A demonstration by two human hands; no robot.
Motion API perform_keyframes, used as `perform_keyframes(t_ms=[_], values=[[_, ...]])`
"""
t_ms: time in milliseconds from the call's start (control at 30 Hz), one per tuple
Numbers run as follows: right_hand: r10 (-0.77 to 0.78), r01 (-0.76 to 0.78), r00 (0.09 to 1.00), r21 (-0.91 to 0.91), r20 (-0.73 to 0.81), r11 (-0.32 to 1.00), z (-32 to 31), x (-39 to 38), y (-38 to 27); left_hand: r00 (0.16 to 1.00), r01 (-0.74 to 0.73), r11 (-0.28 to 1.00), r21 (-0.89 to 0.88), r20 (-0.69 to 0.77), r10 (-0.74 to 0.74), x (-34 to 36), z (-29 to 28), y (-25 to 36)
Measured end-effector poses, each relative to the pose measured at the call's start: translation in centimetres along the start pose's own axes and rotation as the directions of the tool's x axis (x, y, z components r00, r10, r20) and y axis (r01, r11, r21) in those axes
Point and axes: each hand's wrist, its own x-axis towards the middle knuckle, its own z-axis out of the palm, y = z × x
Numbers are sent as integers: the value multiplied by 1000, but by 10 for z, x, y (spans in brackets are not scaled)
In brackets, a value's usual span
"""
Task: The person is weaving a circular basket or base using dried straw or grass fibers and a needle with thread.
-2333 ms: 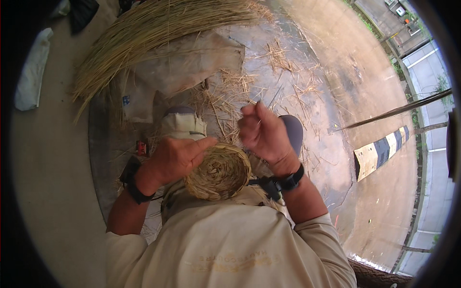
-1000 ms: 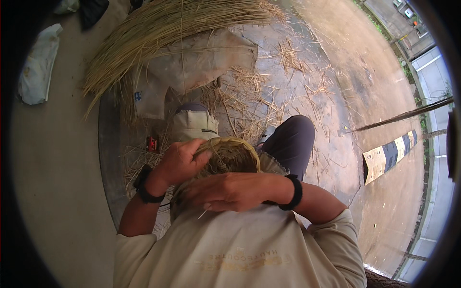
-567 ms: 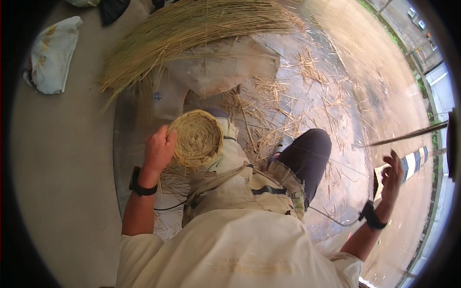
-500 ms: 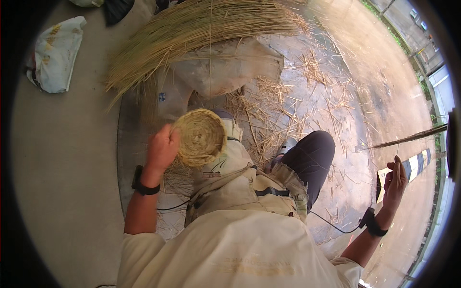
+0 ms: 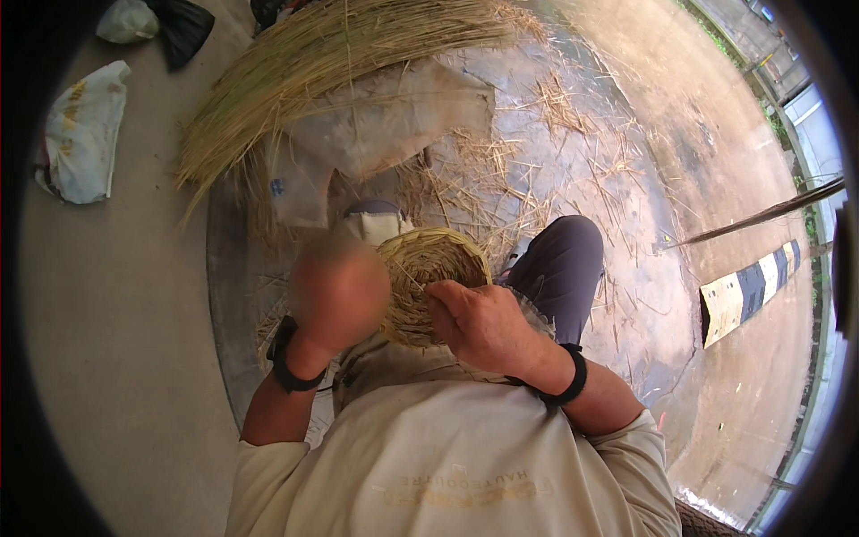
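Note:
A round coiled-straw basket (image 5: 428,253) rests over my lap. My left hand (image 5: 339,291) is at the basket's left side, too blurred to show its fingers or what they grip. My right hand (image 5: 483,327) reaches over the basket's near right part, finger and thumb pinched on a thin pale strand that crosses the woven inside. My beige shirt (image 5: 447,456) fills the foreground, and my dark-clad right knee (image 5: 564,259) is raised beside the basket.
A long straw bundle (image 5: 313,63) lies across the top, over a crumpled pale sheet (image 5: 403,116). Loose straw (image 5: 559,103) is scattered over the grey mat. A white sack (image 5: 85,130) and dark bag (image 5: 183,31) lie left; a striped speed bump (image 5: 747,291) and slanting pole (image 5: 761,210) are right.
My right hand has swung in from the far right to the basket, finger and thumb closed on a strand. The basket and left hand have shifted rightward; the basket is lower.

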Motion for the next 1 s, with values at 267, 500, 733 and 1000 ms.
perform_keyframes(t_ms=[267,500,733,1000], values=[[61,-60,996,-8,62,998,-1,-5,0,999,-33,999,-29,-1,33,3,5,3],[73,-72,997,-56,11,996,20,-10,10,999,-38,998,41,-20,39,3,13,8],[101,-101,994,2,45,995,32,3,19,995,-25,997,74,-96,32,-1,26,13],[199,-175,980,410,-15,895,30,23,25,1000,-11,999,35,-22,12,-9,36,12]])
